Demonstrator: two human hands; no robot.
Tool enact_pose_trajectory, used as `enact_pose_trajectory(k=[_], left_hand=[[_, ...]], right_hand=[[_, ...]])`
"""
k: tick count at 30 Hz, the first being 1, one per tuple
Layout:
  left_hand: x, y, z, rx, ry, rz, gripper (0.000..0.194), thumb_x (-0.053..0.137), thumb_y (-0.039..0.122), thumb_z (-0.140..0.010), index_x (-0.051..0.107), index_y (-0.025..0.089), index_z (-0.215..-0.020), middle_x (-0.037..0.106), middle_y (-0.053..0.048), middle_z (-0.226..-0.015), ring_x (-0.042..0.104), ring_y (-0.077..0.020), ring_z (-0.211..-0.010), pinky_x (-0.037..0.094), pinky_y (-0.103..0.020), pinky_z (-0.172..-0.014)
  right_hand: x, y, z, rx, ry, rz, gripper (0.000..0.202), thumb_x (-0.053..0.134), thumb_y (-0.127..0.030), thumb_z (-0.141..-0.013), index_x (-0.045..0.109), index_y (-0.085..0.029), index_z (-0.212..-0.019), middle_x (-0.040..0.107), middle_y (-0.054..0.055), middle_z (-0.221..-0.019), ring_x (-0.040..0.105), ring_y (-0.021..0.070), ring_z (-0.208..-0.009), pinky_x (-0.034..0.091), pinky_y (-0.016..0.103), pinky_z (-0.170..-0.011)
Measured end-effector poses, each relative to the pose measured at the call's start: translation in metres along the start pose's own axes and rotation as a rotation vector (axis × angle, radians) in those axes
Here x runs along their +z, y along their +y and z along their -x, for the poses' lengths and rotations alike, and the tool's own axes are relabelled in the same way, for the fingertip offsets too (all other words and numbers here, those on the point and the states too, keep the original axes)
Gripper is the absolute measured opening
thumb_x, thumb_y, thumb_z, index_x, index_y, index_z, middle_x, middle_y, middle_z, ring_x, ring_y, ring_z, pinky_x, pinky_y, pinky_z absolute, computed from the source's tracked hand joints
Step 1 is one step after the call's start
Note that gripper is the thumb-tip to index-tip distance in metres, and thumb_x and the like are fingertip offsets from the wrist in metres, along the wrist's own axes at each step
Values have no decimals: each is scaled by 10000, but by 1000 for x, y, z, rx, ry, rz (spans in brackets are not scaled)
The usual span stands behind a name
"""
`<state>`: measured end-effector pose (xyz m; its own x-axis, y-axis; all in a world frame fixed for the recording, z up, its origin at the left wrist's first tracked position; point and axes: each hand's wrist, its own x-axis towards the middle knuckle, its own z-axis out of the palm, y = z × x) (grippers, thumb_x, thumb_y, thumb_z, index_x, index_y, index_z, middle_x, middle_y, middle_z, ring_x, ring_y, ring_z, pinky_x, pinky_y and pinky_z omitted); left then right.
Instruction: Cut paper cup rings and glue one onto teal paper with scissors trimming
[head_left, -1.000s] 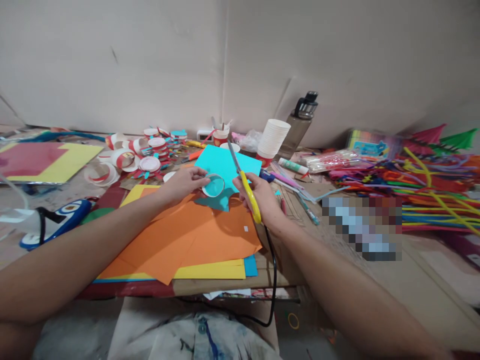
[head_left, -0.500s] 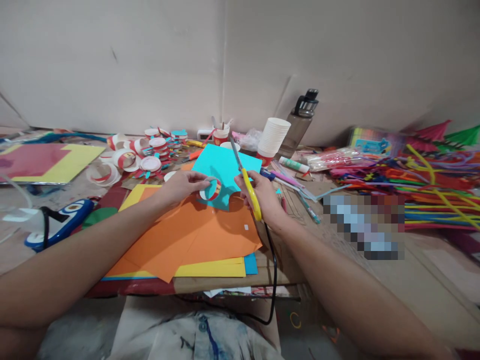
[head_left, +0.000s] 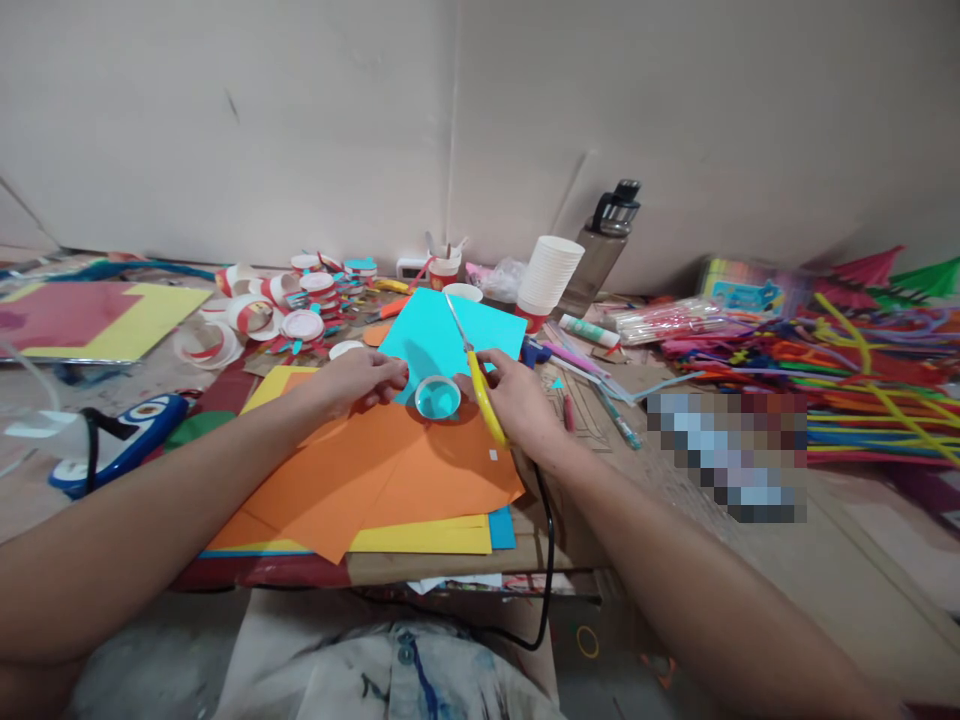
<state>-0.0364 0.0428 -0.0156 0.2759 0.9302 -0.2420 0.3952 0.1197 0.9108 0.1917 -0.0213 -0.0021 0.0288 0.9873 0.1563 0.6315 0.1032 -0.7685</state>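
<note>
Round paper ring (head_left: 438, 417) right of left hand (head_left: 375, 380), just beside it; that hand is loosely curled, holding nothing visible. Right hand (head_left: 517, 400), right of ring, grips yellow-handled metal scissors (head_left: 488, 402); fingertip-ring contact unclear. Flat cyan sheet (head_left: 427, 330) behind ring, smooth orange sheets (head_left: 420, 470) in front.

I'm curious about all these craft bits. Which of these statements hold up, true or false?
1. The right hand holds yellow-handled scissors. True.
2. The paper ring is between the two hands. True.
3. The bottle stands left of the stacked white cups. False: it is on their right.
4. Orange paper lies over yellow paper. True.
5. Both paper umbrellas are pink. False: one is pink, the other green.
</note>
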Motion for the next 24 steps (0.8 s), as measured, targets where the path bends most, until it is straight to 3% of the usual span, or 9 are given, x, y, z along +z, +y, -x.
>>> enact_pose_trajectory(k=[4,9,13,16,20,24], left_hand=[[7,5,-2,-94,-58,208,343,737,440,-730,608,126,-679,560,-16,-527,419,-54,-373,246,-179,-351],[13,7,-6,-85,-109,232,364,694,431,-762,534,148,-598,456,23,-453,291,-31,-311,142,-181,-326],[20,5,-4,-5,-13,172,380,685,438,-762,500,163,-576,384,50,-449,232,-27,-339,104,-185,-345],[26,3,-1,100,102,192,330,707,425,-744,538,164,-633,406,48,-525,320,-46,-426,200,-175,-382],[31,2,0,277,208,378,315,722,395,-735,525,161,-661,415,54,-573,378,-56,-519,307,-175,-474],[34,3,5,304,214,553,324,733,390,-734,481,186,-728,387,76,-596,356,-67,-519,273,-190,-452]], right_hand=[[5,-3,4,-50,35,133,335,676,-352,-788,660,-221,-1096,695,15,-810,606,155,-678,390,243,-575],[10,-1,4,-43,15,184,320,666,-258,-777,669,-214,-1095,729,45,-877,655,191,-761,400,257,-597],[9,-1,5,-41,24,192,300,644,-239,-784,680,-209,-1081,736,53,-884,660,199,-775,414,268,-614],[6,1,3,-47,61,142,303,652,-230,-768,687,-206,-1068,731,44,-867,655,191,-766,430,266,-625],[3,5,-1,-71,163,-40,382,646,-192,-735,656,-213,-1117,707,21,-838,638,175,-731,453,261,-618],[5,8,-2,-157,218,-266,431,652,-220,-735,607,-218,-1164,684,12,-840,631,166,-724,481,258,-623]])
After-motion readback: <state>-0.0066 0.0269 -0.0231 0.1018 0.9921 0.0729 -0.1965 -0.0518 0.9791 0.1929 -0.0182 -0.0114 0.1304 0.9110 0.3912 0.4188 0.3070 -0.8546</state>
